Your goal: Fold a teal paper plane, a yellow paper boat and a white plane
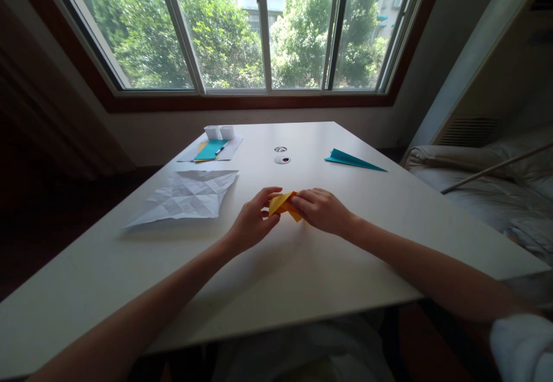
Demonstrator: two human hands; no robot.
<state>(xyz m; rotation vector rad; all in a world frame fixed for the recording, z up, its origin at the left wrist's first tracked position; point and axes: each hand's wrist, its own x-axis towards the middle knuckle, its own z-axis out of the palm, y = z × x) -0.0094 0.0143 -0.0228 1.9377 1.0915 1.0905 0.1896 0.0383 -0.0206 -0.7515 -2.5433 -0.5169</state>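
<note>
A small folded piece of yellow paper is held between my two hands, just above the middle of the white table. My left hand pinches its left end, thumb below and fingers above. From the other side my right hand grips it, with the fingers lying over its right part and hiding some of it. A pointed yellow flap hangs down beneath the right fingers. To the left of my hands lies a creased sheet of white paper, unfolded with a grid of fold lines.
A folded blue paper plane lies at the right on the white table. Two round black-and-white pieces lie beyond my hands. At the back left are blue paper, a pen and two white boxes.
</note>
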